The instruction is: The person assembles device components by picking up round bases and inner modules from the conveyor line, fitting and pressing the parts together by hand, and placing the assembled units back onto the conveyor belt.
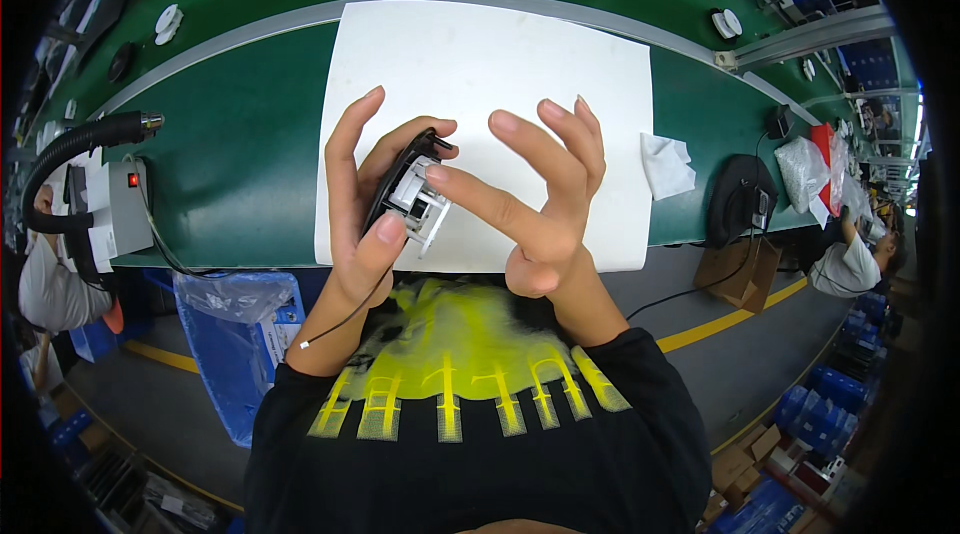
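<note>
My left hand is closed around a black-and-white plastic assembly, its curved black shell toward the palm and its white inner frame facing right. The thumb presses near the lower end of the frame. From the assembly a thin dark cable hangs over my left wrist, ending in a small white connector. My right hand is open, its index fingertip touching the upper part of the white frame and its other fingers spread apart. Both hands are above a large white sheet on the green table.
A white cloth and a black rounded device lie at the right. A black flexible hose and grey box stand at the left. Below the edge sits a blue bin. White parts lie on the green strip beyond.
</note>
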`<state>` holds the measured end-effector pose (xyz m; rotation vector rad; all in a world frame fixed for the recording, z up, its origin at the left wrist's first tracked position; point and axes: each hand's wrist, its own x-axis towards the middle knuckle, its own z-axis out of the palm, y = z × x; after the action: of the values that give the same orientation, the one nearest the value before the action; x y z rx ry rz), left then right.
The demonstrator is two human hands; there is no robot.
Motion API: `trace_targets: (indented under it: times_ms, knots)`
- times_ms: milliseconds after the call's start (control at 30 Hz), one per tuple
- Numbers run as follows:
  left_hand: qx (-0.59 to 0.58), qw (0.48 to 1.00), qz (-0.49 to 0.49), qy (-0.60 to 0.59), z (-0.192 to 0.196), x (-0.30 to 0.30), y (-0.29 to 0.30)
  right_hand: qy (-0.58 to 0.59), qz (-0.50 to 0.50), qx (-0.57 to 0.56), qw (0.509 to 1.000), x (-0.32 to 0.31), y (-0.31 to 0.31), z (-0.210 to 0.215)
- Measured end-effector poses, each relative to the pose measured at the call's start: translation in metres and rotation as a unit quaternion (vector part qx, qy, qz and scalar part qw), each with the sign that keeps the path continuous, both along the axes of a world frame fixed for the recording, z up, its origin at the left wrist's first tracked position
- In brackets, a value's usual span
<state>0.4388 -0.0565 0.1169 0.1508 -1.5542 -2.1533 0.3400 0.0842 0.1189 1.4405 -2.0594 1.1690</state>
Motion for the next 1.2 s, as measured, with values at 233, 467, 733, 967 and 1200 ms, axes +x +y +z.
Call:
trace_targets:
  times_ms: [233, 467, 733, 967, 1200]
  knots:
    - [0.035, 0.999, 0.021, -0.004, 0.003, -0.001, -0.001, 0.072, -0.03, 0.006, 0.997, -0.002, 0.007, -0.008]
    - [-0.021, 0.999, 0.026, 0.021, -0.005, -0.004, -0.005, -0.034, 0.023, -0.066, 0.997, -0.016, 0.016, -0.001]
    - [-0.033, 0.997, 0.027, 0.058, -0.01, -0.004, -0.003, -0.148, 0.108, -0.015, 0.983, -0.005, -0.001, 0.001]
    - [0.001, 0.996, 0.079, 0.04, -0.017, -0.007, -0.008, -0.154, 0.092, -0.007, 0.984, -0.002, 0.006, -0.011]
    - [0.122, 0.988, 0.015, 0.092, -0.02, -0.011, -0.014, -0.713, 0.484, -0.272, 0.428, -0.017, 0.006, -0.02]
